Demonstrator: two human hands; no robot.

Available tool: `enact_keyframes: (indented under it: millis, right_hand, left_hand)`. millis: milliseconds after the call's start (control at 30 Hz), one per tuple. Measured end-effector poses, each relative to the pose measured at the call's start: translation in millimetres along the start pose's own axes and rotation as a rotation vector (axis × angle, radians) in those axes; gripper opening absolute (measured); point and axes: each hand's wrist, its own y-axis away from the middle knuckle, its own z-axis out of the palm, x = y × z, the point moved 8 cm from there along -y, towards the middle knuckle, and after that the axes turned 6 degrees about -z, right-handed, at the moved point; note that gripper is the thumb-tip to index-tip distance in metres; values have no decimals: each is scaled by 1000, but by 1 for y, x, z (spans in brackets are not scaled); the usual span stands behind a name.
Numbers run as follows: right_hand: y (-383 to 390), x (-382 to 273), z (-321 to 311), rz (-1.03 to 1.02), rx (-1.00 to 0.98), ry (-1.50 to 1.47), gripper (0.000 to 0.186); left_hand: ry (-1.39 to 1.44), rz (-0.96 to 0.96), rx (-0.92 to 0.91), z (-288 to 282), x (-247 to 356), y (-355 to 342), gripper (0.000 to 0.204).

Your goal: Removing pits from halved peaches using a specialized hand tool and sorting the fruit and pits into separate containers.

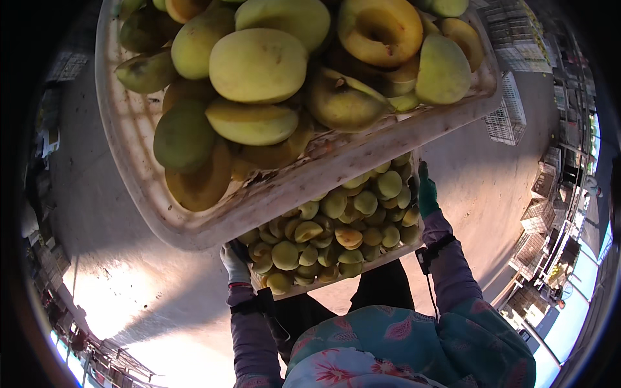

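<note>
Right up against the lens, an upper white plastic tray [139, 161] heaped with halved yellow-green fruit [257, 64], pits out and some cut faces up, fills the top of the view; it looks to sit on the lower one. Below it, a second white tray [336, 275] carries a dense layer of smaller-looking halves [336, 226] of the same fruit and is held out in front of the body, over a bare concrete floor [129, 258].

The step in hand looks like carrying the stacked trays. The left hand [234, 262], in a pale glove, is clamped on the near left corner of the lower tray; the right hand [427, 194], in a green glove, is closed along its right rim. Both purple sleeves [453, 265] come up from a flowered garment [401, 343] at the bottom edge.

Judging from the load, the next move calls for keeping both trays level and the grip firm on both sides, since loose halves would roll off at a tilt.

Empty white crates [504, 119] stand on the floor well off to the upper right, and more stacked crates [537, 246] line the right edge. The upper tray hides much of the way ahead.
</note>
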Motion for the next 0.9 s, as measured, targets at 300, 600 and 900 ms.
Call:
enact_keyframes:
  millis: [300,600,900]
  right_hand:
    - [13,-69,-32,-672,373,1004,43]
    - [283,-167,317,-548,-595,485,27]
    - [256,-128,398,-984,-262,1378,51]
  left_hand:
    - [-298,-77,79,49,40,33,64]
    - [-107,114,243,-158,44,13,35]
    - [122,-521,531,-475,-76,91,40]
